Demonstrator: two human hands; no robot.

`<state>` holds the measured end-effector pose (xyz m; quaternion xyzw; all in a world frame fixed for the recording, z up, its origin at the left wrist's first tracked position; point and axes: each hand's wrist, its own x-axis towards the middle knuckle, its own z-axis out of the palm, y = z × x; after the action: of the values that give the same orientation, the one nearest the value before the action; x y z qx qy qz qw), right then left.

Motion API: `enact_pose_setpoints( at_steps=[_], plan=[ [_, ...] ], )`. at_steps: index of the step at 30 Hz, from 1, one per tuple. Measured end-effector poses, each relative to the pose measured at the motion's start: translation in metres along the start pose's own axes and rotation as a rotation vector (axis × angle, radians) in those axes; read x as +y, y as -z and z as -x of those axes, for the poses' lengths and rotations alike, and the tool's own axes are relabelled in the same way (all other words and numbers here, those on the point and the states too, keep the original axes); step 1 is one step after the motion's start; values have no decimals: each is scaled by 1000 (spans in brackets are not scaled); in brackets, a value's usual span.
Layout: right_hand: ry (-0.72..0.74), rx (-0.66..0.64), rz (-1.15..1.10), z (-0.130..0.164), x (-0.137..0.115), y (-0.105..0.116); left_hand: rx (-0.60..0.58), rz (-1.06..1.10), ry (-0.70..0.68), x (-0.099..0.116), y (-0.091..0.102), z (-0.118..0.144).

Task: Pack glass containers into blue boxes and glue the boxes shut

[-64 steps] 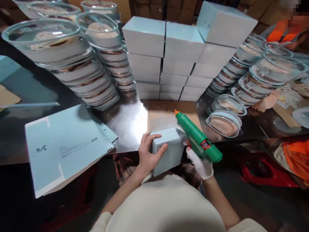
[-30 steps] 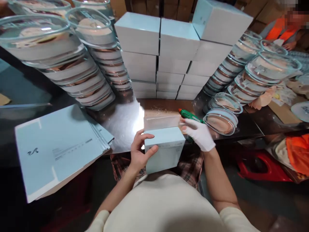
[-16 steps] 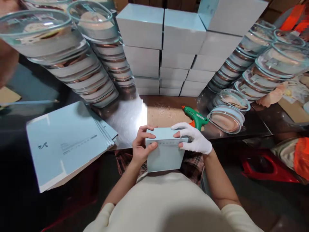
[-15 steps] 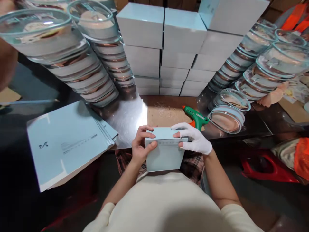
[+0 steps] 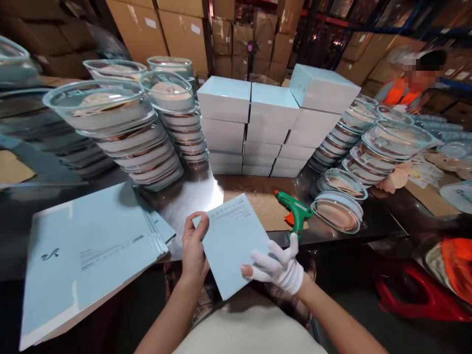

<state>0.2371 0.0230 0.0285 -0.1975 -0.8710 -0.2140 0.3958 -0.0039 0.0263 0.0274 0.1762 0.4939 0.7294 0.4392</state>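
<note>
- The left hand (image 5: 195,246) grasps the light blue carton (image 5: 234,241) by its left side, thumb over the printed face; should that pinch loosen, the tilted carton could slip downward
- The gloved right hand (image 5: 282,265) is spread, not clenched, its fingers over the carton's lower right part; how hard they press, if at all, cannot be told
- The carton is held up at the middle of the near edge of the surface (image 5: 387,216)
- The flattened blue cartons (image 5: 106,226) jut past the near edge at the left; a forearm brushing them could drag the pile off
- The green glue gun (image 5: 295,206) lies near that edge, handle toward the person, just beside the glove's outstretched finger; a snag could knock it down, and the nozzle, if hot, could burn
- Beside it, the oval tubs (image 5: 337,211) sit toward the right; a swinging gun could strike them
- Farther back, the stacked white-sided boxes (image 5: 263,142) rise between tub stacks (image 5: 147,152); a jolt could topple the highest box
</note>
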Motion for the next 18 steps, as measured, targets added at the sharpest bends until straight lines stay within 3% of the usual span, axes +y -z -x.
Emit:
enact_pose_setpoints(
  at_steps=[2, 3, 5, 7, 10, 12, 14, 16, 18],
  plan=[
    [102, 1, 0, -17, 15, 7, -89, 57, 28, 5, -1, -1],
    [98, -7, -28, -31, 30, 13, -124, 74, -24, 6, 0, 0],
    [-39, 13, -37, -72, 69, 26, -139, 9, -245, 6, 3, 2],
    [-205, 43, 135, -129, 117, 33, -107, -183, -470, 7, 8, 6],
    [-325, 28, 337, -222, 191, 23, -129, -445, -574, 19, 18, 9],
    [-411, -26, 373, -270, 232, 8, -110, -558, -598, 39, 32, 3],
    [-446, -148, 356, -298, 258, -6, 48, -705, -670, 69, 57, -11],
    [-442, -248, 312, -306, 269, -11, 301, -885, -713, 102, 91, -31],
    [-451, -271, 264, -300, 268, -9, 536, -1054, -636, 131, 127, -52]
  ],
)
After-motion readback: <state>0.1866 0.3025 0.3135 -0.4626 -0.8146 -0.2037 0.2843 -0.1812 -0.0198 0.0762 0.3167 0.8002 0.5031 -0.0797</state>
